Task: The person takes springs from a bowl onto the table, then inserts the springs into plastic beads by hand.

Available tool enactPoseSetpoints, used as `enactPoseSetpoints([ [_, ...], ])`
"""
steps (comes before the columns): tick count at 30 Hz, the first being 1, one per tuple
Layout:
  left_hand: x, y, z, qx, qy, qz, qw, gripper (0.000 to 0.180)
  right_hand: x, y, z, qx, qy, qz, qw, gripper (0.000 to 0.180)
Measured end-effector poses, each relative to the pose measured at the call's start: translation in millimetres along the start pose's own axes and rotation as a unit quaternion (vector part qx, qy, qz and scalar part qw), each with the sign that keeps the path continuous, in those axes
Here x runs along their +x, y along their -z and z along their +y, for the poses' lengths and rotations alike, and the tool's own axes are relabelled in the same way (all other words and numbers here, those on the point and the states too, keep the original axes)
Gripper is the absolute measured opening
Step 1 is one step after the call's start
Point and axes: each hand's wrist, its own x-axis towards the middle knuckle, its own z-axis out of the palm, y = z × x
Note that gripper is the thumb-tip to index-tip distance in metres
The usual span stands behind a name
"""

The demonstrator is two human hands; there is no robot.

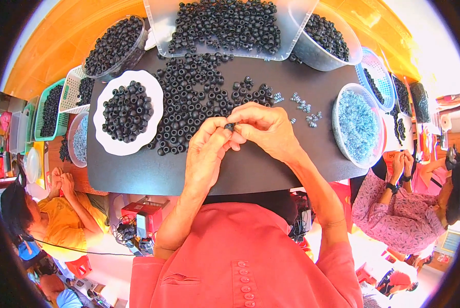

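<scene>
Both hands meet above the front half of the dark table, fingers pinched together. Between their fingertips is a small black plastic piece point(230, 126), partly covered by the fingers. My left hand point(205, 150) grips it from one side and my right hand point(272, 129) from the other. Just beyond the fingers lies a spread of loose black round pieces with holes point(189, 97), bead-like in shape. Several small metal coil springs point(302, 104) lie beyond my right hand. Whether a spring sits inside the held piece cannot be seen.
A scalloped white plate point(105, 135) of black pieces stands at left. A clear bin point(160, 38) of them is at the back. At right, a round tub point(337, 120) holds springs. Co-workers sit at left point(60, 220) and right point(399, 215), with more tubs and baskets around.
</scene>
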Motion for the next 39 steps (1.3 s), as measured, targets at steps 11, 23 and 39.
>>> enactPoseSetpoints([
  [11, -2.5, -6.3, 1.2, 0.084, -0.015, 0.032, 0.996, 0.016, -0.2, -0.6, 12.9, 0.035, 0.085, 0.008, 0.996, 0.014],
  [23, -0.2, -6.1, 0.7, 0.035, 0.009, 0.014, 0.999, 0.016, 0.8, 4.6, 9.3, -0.117, 0.129, 0.011, 0.985, 0.015],
  [39, -0.4, -5.1, -1.0, 0.057, -0.023, 0.022, 0.998, 0.016, 1.7, 0.6, 3.6, -0.241, 0.168, 0.019, 0.956, 0.026],
])
